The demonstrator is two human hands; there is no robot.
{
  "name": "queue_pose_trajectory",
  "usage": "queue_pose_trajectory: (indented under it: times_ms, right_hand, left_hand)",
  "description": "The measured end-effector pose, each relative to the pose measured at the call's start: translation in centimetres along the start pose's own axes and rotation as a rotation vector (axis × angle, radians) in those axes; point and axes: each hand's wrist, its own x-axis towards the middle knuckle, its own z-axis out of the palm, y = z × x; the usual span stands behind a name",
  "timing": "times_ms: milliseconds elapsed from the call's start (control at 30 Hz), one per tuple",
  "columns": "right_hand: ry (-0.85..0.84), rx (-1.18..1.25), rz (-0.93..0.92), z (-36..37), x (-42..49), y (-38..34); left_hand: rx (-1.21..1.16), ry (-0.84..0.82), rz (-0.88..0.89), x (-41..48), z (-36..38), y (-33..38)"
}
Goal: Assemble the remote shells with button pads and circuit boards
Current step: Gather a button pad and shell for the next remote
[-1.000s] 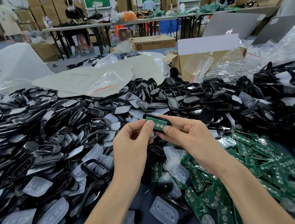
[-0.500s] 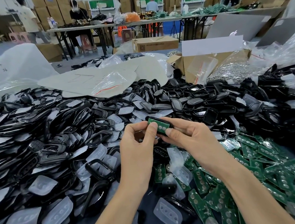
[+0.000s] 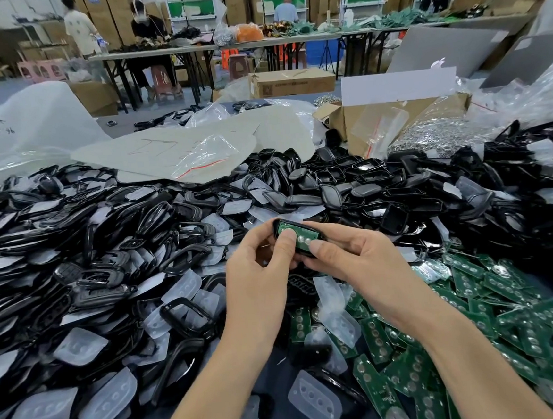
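Both hands hold one black remote shell (image 3: 313,230) at the centre of the head view, above the table. A green circuit board (image 3: 299,237) lies inside it, face up. My left hand (image 3: 261,277) grips the shell's left end, thumb pressing on the board. My right hand (image 3: 356,259) grips the right end, its thumb on the board's near edge. Loose translucent button pads (image 3: 313,400) lie below my arms. A heap of green circuit boards (image 3: 477,308) spreads to the right.
Black shells and frames (image 3: 89,259) are piled over the left and back of the table. A cardboard box (image 3: 394,122) and plastic bags (image 3: 204,159) sit behind the pile. People work at long tables (image 3: 254,42) far back.
The shell with the board has tilted a little flatter toward me. My left thumb has slid further onto the board. Both hands stayed in the same place.
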Motion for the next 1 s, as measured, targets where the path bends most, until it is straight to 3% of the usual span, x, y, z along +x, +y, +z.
queue_pose_trajectory:
  times_ms: [1000]
  right_hand:
    - [-0.004,0.103,0.029,-0.22,0.03,-0.13]
  left_hand:
    - [0.034,-0.057,0.059,-0.14,-0.17,0.39]
